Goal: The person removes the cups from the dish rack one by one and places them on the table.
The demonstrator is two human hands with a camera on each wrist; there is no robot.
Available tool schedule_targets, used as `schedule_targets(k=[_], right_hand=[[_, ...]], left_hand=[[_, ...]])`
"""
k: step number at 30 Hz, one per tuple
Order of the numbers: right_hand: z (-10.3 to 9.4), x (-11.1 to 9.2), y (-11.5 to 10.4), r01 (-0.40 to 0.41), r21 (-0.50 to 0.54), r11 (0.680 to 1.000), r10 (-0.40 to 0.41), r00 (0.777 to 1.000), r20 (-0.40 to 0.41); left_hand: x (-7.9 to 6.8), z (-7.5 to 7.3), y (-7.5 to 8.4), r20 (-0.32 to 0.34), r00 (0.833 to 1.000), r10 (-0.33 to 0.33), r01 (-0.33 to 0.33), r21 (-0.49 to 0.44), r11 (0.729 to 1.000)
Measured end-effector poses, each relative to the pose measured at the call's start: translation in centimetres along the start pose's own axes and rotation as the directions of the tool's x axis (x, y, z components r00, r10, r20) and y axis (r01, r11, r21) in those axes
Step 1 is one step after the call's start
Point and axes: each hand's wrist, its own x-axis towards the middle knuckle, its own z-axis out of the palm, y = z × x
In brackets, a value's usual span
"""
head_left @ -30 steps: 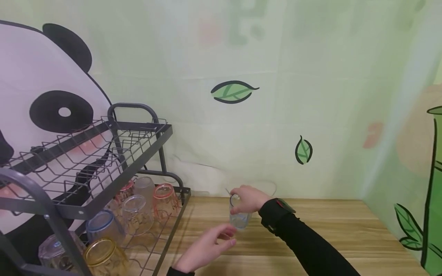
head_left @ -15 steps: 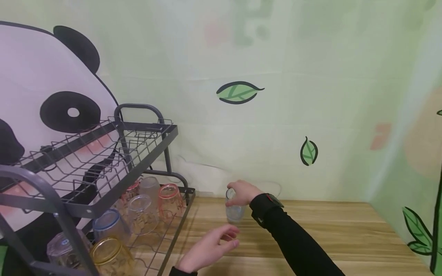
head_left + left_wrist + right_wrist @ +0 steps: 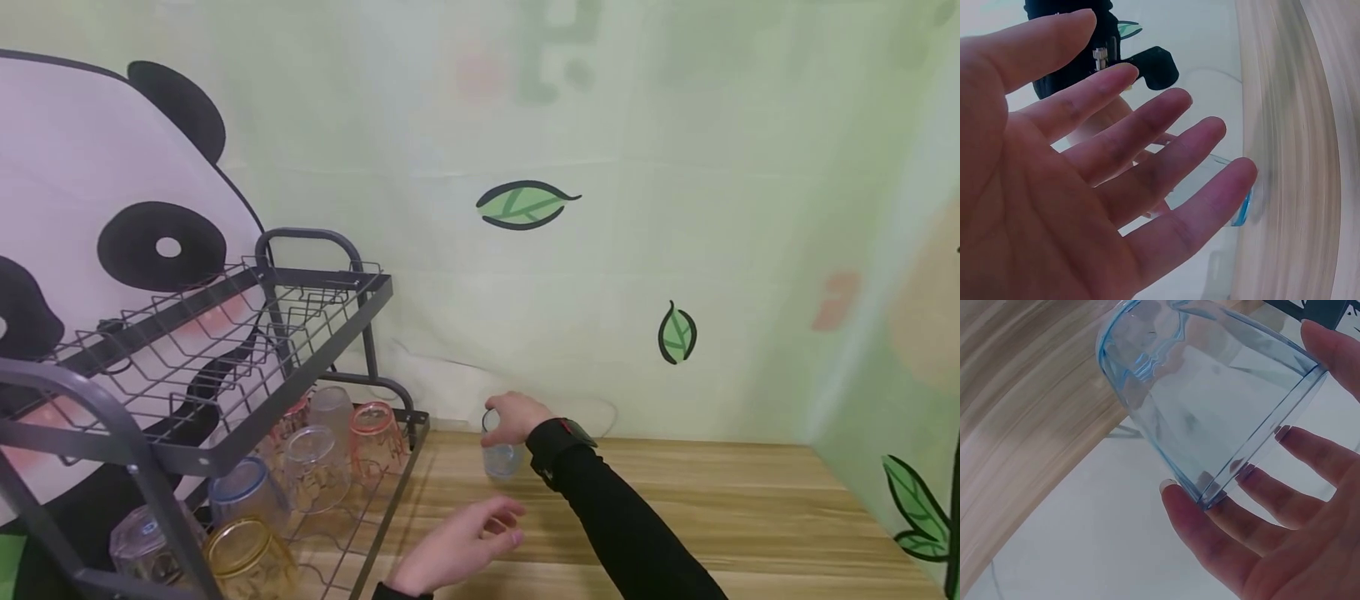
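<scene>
A clear, bluish drinking glass [image 3: 501, 461] stands upright at the back of the wooden table, close to the wall. My right hand [image 3: 517, 418] grips it from above by the rim, thumb on one side and fingers on the other. In the right wrist view, the fingertips meet the rim of the glass [image 3: 1210, 406]; whether its base touches the wood I cannot tell. My left hand [image 3: 461, 542] hovers nearer the front with nothing in it. From the left wrist view, that hand's fingers [image 3: 1147, 181] look spread and relaxed, partly covering the right hand and glass behind.
On the left stands a dark two-tier metal rack [image 3: 300, 372]. Its lower tier carries several upturned glasses, among them a red one [image 3: 378, 442], a blue-rimmed one [image 3: 251, 492] and a yellow one [image 3: 255, 562]. Wooden tabletop [image 3: 712, 500] extends right; a printed cloth wall [image 3: 570, 317] rises behind.
My right hand has carried the glass a little left and back toward the wall, closer to the rack. The left hand has barely moved, and the head view has shifted slightly left.
</scene>
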Motion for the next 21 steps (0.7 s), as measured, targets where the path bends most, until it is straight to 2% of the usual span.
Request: schedule_targets(k=[8, 21], right_hand=[[1.0, 1.2, -0.4, -0.036, 0.009, 0.999, 0.036, 0.999, 0.020], [1.8, 1.6, -1.0, -0.058, 0.007, 0.998, 0.058, 0.998, 0.030]], left_hand=[[0.1, -0.2, 0.0, 0.016, 1.000, -0.023, 0.023, -0.011, 1.000], [-0.2, -0.3, 0.1, 0.023, 0.999, -0.024, 0.024, -0.005, 1.000]])
